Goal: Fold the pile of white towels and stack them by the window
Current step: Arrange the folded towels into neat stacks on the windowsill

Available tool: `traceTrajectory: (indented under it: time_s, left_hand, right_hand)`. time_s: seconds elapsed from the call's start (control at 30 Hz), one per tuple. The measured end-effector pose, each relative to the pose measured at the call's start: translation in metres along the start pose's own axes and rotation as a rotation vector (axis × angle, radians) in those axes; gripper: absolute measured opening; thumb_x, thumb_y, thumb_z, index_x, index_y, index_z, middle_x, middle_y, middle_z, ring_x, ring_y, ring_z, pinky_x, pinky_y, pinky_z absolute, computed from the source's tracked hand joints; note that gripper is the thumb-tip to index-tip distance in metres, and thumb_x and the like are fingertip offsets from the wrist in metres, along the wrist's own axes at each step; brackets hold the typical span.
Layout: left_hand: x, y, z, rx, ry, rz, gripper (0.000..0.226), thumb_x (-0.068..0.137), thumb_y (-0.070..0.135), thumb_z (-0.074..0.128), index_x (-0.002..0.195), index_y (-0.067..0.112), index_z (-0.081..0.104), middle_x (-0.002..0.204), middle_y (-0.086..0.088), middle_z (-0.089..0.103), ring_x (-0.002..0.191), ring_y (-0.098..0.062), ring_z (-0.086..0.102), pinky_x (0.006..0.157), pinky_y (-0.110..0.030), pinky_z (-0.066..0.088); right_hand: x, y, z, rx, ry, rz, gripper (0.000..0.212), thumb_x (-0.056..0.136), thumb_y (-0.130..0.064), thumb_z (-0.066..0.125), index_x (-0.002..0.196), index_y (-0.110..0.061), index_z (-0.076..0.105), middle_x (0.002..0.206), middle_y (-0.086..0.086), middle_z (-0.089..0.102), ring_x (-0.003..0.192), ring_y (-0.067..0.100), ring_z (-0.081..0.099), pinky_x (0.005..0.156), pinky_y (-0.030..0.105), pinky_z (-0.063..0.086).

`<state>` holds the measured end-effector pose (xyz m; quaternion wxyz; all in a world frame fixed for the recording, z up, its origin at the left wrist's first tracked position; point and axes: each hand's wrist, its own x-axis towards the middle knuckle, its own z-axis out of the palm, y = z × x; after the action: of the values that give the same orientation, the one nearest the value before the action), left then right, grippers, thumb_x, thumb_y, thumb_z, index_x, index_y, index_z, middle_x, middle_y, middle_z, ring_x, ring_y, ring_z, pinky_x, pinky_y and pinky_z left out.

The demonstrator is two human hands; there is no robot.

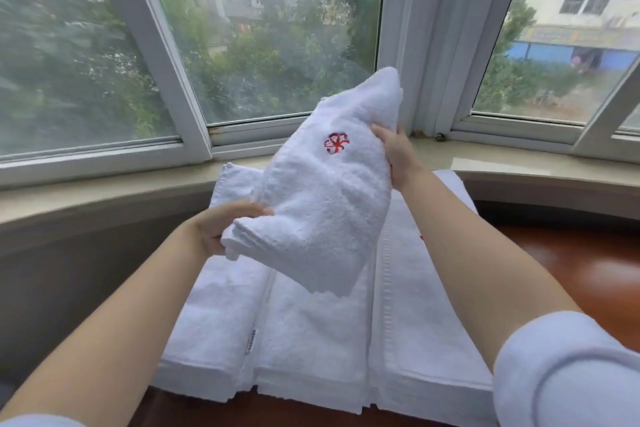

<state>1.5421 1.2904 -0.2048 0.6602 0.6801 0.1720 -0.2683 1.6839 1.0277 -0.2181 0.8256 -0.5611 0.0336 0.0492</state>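
In the head view, a folded white towel (pixel 325 191) with a red embroidered flower (pixel 336 143) is being held tilted in the air above the stack of folded towels (pixel 311 340) lying beside the window sill (pixel 104 191). Its lower end is being gripped by the left hand (pixel 221 229), its upper edge by the right hand (pixel 398 156), fingers curled on the cloth. The stacking step seems in hand; next, the towel probably needs to be levelled and lowered squarely onto the stack.

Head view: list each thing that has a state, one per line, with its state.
Folded towel: lifted, tilted, held at both ends.
Left hand: grips its lower end.
Right hand: grips its upper edge.
Towel stack: folded, lying flat below.
Window: closed.
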Motion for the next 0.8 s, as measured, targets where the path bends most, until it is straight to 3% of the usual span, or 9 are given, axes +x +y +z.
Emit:
traceTrajectory:
  time_s: [0.07,0.13,0.2,0.27,0.33,0.47,0.6,0.7,0.8]
  left_hand:
    - [0.007,-0.012,-0.001,-0.05,-0.043,-0.05,0.078,0.007,0.03,0.098,0.079,0.011,0.077,0.086,-0.009,0.072,0.064,-0.019,0.067,0.051,-0.023,0.052]
    - [0.013,-0.039,0.008,-0.052,-0.054,-0.202,0.041,0.032,0.028,0.099,0.055,0.008,0.072,0.056,-0.007,0.063,0.046,-0.016,0.062,0.042,-0.02,0.048]
    - [0.02,-0.069,0.02,0.001,-0.039,-0.399,0.029,0.069,0.028,0.083,0.065,0.003,0.071,0.061,-0.008,0.065,0.055,-0.018,0.065,0.052,-0.021,0.051]
    - [0.03,-0.09,0.022,0.129,-0.005,-0.439,0.052,0.055,0.034,0.089,0.094,0.006,0.071,0.087,-0.009,0.069,0.08,-0.021,0.066,0.072,-0.028,0.051]
    - [0.035,-0.095,0.023,0.194,0.02,-0.427,0.065,0.05,0.036,0.091,0.104,0.01,0.068,0.095,-0.01,0.07,0.083,-0.023,0.068,0.071,-0.029,0.055]
    - [0.022,-0.083,0.036,0.072,0.053,-0.332,0.04,0.061,0.022,0.082,0.09,0.005,0.061,0.08,-0.007,0.06,0.062,-0.022,0.061,0.05,-0.026,0.054]
    - [0.006,-0.093,0.03,-0.091,0.033,-0.297,0.015,0.082,0.014,0.06,0.072,0.002,0.06,0.068,-0.01,0.062,0.057,-0.023,0.064,0.054,-0.027,0.058]
    - [-0.013,-0.103,0.038,0.184,0.042,-0.377,0.022,0.082,0.02,0.067,0.09,0.002,0.056,0.073,-0.01,0.057,0.056,-0.019,0.06,0.051,-0.023,0.049]
    - [-0.016,-0.114,0.054,0.565,0.251,-0.151,0.056,0.087,0.024,0.068,0.132,0.004,0.042,0.102,-0.01,0.052,0.083,-0.023,0.054,0.062,-0.028,0.044]
  right_hand:
    - [0.01,0.027,-0.008,-0.016,0.03,0.104,0.065,0.069,-0.025,0.077,0.129,-0.008,0.058,0.12,0.015,0.066,0.105,0.033,0.067,0.081,0.049,0.058]
    - [-0.001,0.069,-0.019,-0.11,0.066,0.275,0.056,0.077,-0.02,0.072,0.128,-0.004,0.059,0.122,0.018,0.065,0.103,0.034,0.067,0.079,0.045,0.058]
    - [-0.029,0.104,-0.023,-0.283,0.117,0.461,0.06,0.078,-0.016,0.072,0.133,-0.004,0.05,0.128,0.016,0.06,0.105,0.03,0.064,0.082,0.04,0.056]
    - [-0.054,0.117,-0.017,-0.479,0.21,0.432,0.08,0.069,-0.014,0.076,0.139,-0.011,0.037,0.135,0.011,0.05,0.116,0.029,0.057,0.097,0.039,0.049]
    - [-0.068,0.114,-0.01,-0.6,0.23,0.38,0.091,0.077,-0.012,0.074,0.15,-0.012,0.02,0.146,0.007,0.039,0.13,0.027,0.045,0.106,0.033,0.04]
    - [-0.091,0.092,-0.001,-0.789,0.072,0.481,0.102,0.087,-0.025,0.069,0.156,-0.018,-0.005,0.162,0.004,0.008,0.147,0.025,0.019,0.116,0.039,0.026]
    - [-0.117,0.076,-0.003,-0.703,0.055,0.488,0.09,0.088,-0.016,0.063,0.155,-0.03,0.005,0.151,0.01,0.034,0.123,0.032,0.051,0.097,0.041,0.047]
    - [-0.139,0.085,0.001,-0.862,0.06,0.437,0.085,0.091,-0.016,0.06,0.156,-0.021,0.005,0.15,0.012,0.034,0.13,0.031,0.044,0.098,0.035,0.043]
    - [-0.157,0.099,0.007,-1.231,-0.008,0.465,0.085,0.094,-0.031,0.058,0.156,-0.013,0.002,0.16,0.018,0.01,0.147,0.033,0.015,0.114,0.038,0.025]
